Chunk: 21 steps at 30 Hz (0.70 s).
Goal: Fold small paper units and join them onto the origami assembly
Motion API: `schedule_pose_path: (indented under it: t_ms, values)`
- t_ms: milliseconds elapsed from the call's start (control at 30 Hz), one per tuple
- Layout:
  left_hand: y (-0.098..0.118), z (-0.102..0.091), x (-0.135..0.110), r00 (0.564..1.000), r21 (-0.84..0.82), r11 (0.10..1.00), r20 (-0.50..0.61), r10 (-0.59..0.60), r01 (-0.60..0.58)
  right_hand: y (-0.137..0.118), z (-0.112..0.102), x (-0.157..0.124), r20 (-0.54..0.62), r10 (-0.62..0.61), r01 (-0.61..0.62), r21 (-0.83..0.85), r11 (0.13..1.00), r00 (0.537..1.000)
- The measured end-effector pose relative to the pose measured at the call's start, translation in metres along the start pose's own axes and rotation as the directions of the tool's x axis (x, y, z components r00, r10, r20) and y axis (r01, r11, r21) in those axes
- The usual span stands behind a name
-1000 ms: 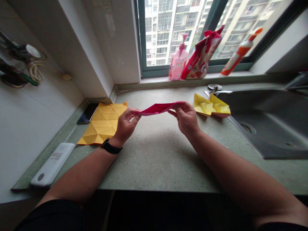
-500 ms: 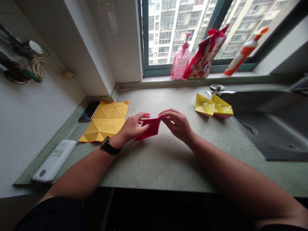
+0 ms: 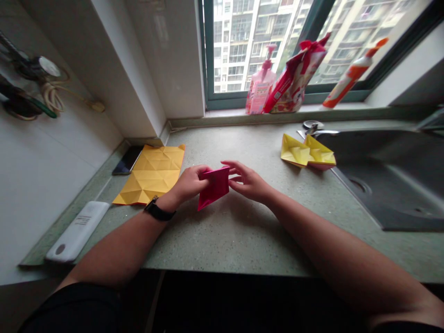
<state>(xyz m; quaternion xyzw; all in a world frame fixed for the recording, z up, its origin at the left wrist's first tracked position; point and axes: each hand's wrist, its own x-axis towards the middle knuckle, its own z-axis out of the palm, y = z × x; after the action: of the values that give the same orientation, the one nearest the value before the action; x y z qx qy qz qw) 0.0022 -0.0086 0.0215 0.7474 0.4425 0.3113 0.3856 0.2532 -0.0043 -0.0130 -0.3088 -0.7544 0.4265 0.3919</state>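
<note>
A folded piece of magenta paper (image 3: pixel 215 186) is held up off the counter at the middle, one corner pointing down to the left. My left hand (image 3: pixel 189 184), with a dark watch on the wrist, grips the paper's left side, thumb in front and fingers behind. At its right edge is my right hand (image 3: pixel 249 181), fingers apart and partly curved. The right fingertips reach behind the top right corner; whether they touch it I cannot tell. A creased yellow-orange sheet (image 3: pixel 152 173) lies left of my left hand. Right of my right hand sits a folded yellow paper shape (image 3: pixel 308 151).
A dark phone (image 3: pixel 126 160) and a white, rounded slab-like device (image 3: pixel 78 231) lie at the left. The sink (image 3: pixel 398 175) takes up the right side. A pink pump bottle (image 3: pixel 260 88), a red bag (image 3: pixel 294 78) and an orange bottle (image 3: pixel 354 76) stand on the windowsill.
The magenta paper has turned more upright, its lower corner now lower. My left fingers have closed behind it. My right hand has shifted slightly left, its thumb now by the right edge.
</note>
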Motion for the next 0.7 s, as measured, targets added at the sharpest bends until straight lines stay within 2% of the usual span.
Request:
schedule_pose_path:
  t_ms: [67, 133, 267, 533, 700]
  values:
    - [-0.0014, 0.001, 0.0009, 1.0, -0.044, 0.999, 0.011, -0.016, 0.016, 0.0041, -0.0005, 0.001, 0.096, 0.057, -0.06, 0.029, 0.998, 0.994]
    - [-0.0023, 0.0019, 0.0014, 0.999, -0.08, 0.997, 0.031, -0.016, 0.018, 0.0058, -0.0004, 0.0018, 0.141, 0.083, -0.094, 0.073, 0.993, 0.987]
    - [-0.0034, 0.0034, 0.001, 0.998, -0.123, 0.992, 0.057, -0.019, 0.026, 0.0059, 0.0007, 0.0026, 0.129, 0.102, -0.119, 0.125, 0.985, 0.986]
    - [-0.009, 0.0064, -0.0007, 0.999, -0.124, 0.992, 0.025, -0.031, 0.034, 0.0027, 0.002, 0.0055, 0.188, 0.04, -0.082, 0.222, 0.972, 0.981]
    - [-0.0026, 0.008, -0.0008, 1.0, -0.093, 0.996, -0.011, -0.015, 0.014, -0.0003, -0.0002, 0.0064, 0.149, 0.078, -0.104, 0.173, 0.979, 0.986]
